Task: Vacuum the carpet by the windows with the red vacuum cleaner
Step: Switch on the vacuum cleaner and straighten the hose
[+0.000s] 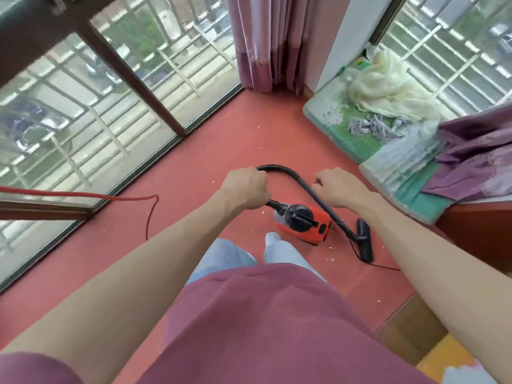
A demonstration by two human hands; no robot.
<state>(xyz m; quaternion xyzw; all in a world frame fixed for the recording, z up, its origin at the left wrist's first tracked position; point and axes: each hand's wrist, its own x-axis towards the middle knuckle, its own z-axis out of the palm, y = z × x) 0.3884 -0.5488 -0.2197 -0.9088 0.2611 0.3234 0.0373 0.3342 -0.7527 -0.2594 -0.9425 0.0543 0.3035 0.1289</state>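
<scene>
As it lies, red vacuum (315, 217), black hose (288, 173)

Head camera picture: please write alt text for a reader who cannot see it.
A person's left hand grips the black hose of a small red vacuum cleaner on red carpet beside windows; the right hand holds its rigid tube.

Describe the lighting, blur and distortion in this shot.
Head view: soft, even daylight from the windows, no hard shadows on the carpet; wide-angle lens bows the window frames and stretches the forearms; the red vacuum cleaner is sharp, the street outside hazy through the glass.
</scene>
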